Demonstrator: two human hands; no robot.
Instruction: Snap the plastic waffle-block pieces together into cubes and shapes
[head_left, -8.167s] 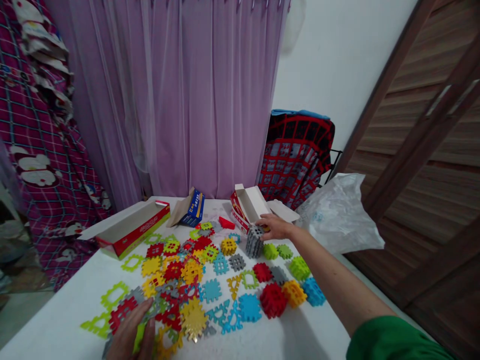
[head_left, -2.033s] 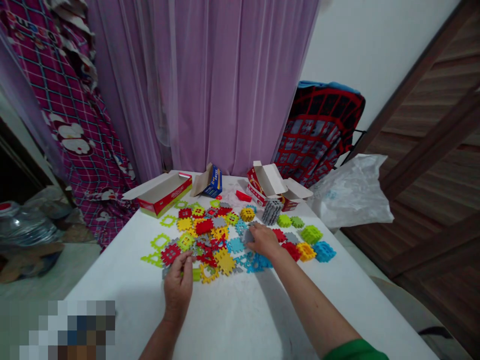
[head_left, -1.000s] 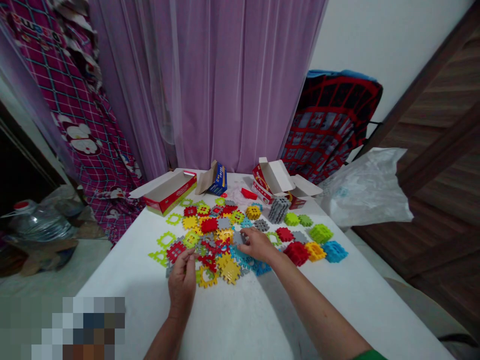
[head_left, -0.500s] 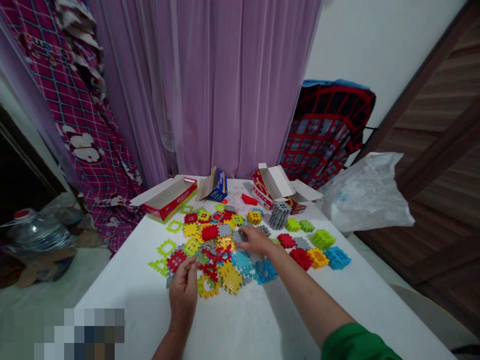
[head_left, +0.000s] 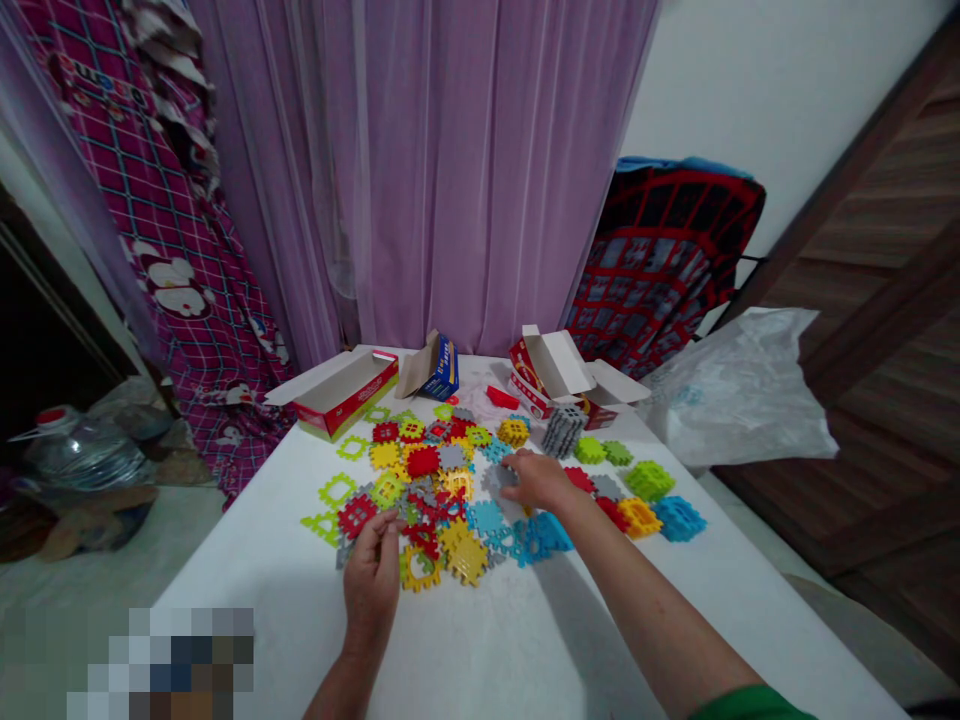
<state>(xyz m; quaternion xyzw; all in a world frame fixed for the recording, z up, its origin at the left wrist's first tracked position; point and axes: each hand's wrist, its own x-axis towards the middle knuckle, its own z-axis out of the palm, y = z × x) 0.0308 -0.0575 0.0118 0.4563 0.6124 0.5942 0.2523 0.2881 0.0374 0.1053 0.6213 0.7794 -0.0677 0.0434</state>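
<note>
A heap of toothed plastic building tiles (head_left: 463,553) in yellow, red, green, blue and grey covers the middle of the white table. My right hand (head_left: 541,482) reaches over the heap's right side, thumb and fingers pinching a flat grey tile (head_left: 496,481). At the heap's near left edge is my left hand (head_left: 377,555), its fingers curled together beside a red tile (head_left: 356,514); what they hold, if anything, is too small to make out. A tall stack of grey tiles (head_left: 564,432) stands just beyond my right hand.
Right of my forearm sit stacks of green tiles (head_left: 649,480), orange tiles (head_left: 640,517) and blue tiles (head_left: 679,519). Opened boxes line the back: a red one (head_left: 352,408), a blue one (head_left: 442,367) and another red one (head_left: 527,372). A clear plastic bag (head_left: 739,390) hangs over the right edge.
My right hand has moved right with the grey tile, away from the middle of the heap. My left hand stays almost where it was. The view has shifted slightly.
</note>
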